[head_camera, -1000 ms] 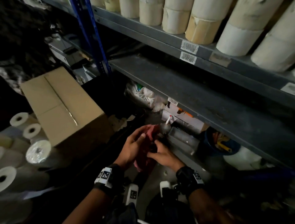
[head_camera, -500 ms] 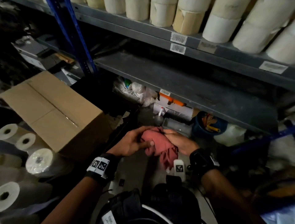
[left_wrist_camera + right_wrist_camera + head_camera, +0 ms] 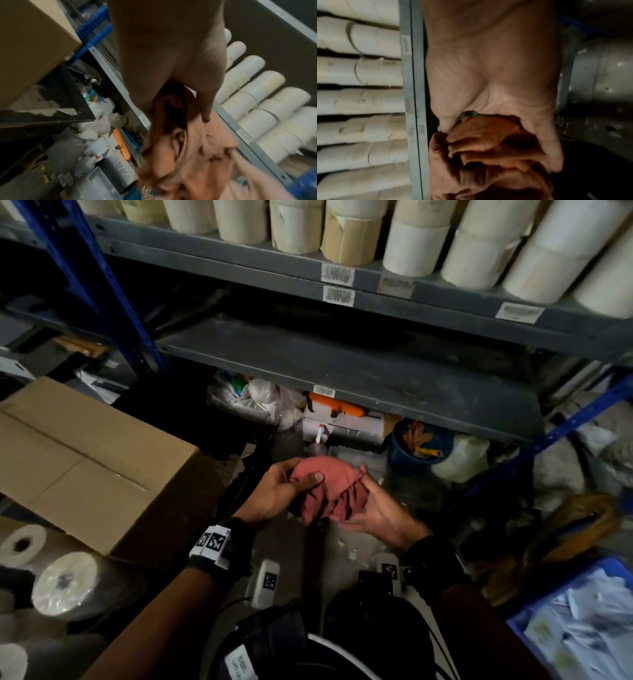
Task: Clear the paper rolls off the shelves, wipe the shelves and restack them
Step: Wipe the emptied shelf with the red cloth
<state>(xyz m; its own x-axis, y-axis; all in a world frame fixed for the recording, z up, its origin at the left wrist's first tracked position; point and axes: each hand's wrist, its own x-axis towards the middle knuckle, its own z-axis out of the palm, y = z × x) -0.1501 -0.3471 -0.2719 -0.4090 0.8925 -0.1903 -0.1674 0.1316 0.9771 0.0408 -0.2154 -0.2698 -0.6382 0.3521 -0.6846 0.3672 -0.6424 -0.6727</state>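
Hands: left hand [image 3: 279, 491] and right hand [image 3: 373, 513] meet low in front of the shelving, both closed on one bunched pink-red cloth [image 3: 325, 491].
Left hand: fingers wrapped over the cloth's left side, thumb [image 3: 313, 478] pressed on its top; the left wrist view shows the fabric [image 3: 185, 146] gathered and pinched under the thumb.
Right hand: palm up beneath the cloth's right side, fingers curled up around the bundle; the right wrist view shows the folds [image 3: 488, 155] sitting in the cupped palm.
Cloth: crumpled, held clear of the floor, entirely between the two hands.
Middle shelf [image 3: 342, 364]: grey and bare, just above and behind the hands, a barcode label on its front edge.
Upper shelf [image 3: 274, 265]: carries a row of paper rolls [image 3: 414, 244], white and cream, standing upright side by side along its whole length.
Rolls on the floor [image 3: 63, 587]: several more lie on their sides at lower left, near the person's left arm, cores facing the camera.
Cardboard box [image 3: 89, 460]: closed, left of the hands, between the floor rolls and the blue upright [image 3: 99, 285] of the rack.
Under the middle shelf: plastic bags [image 3: 260, 398], a white box with an orange handle [image 3: 342, 407], and a blue bucket [image 3: 421, 445] of small items.
Far right: blue crate [image 3: 575, 631] of papers.
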